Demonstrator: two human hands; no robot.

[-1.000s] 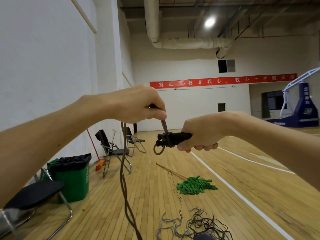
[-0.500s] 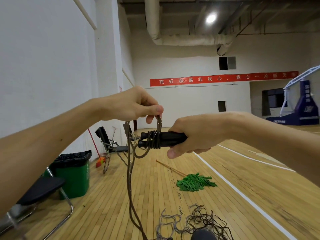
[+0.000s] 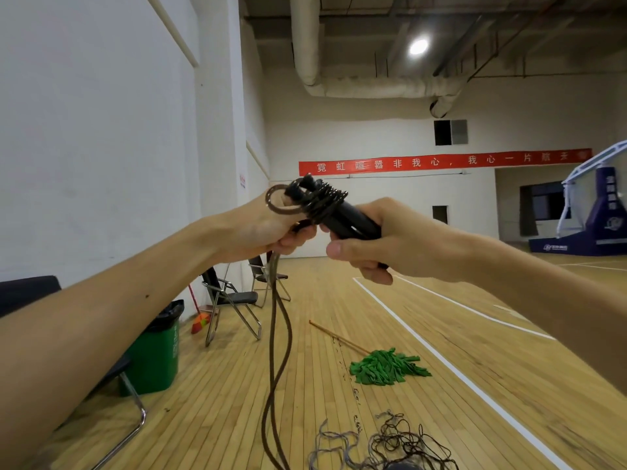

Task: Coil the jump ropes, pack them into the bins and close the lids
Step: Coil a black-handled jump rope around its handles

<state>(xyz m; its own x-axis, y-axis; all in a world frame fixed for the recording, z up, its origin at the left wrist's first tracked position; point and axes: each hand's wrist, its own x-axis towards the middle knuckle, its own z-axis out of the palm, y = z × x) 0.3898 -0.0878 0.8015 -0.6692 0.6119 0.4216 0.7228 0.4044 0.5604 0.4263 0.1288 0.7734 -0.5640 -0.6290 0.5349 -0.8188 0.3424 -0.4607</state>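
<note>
A green mop [image 3: 390, 369] is lying on the wooden floor [image 3: 543, 385] ahead of me. To my left, a folding chair [image 3: 234, 296] is standing by the white wall, with a broom [image 3: 200, 323] leaning just beside it and a green trash can [image 3: 156, 361] sitting nearer me. A red banner [image 3: 441, 161] is hanging across the far wall.

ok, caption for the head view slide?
Right hand holds the handles; left hand grips the rope wrapped round them.
</note>
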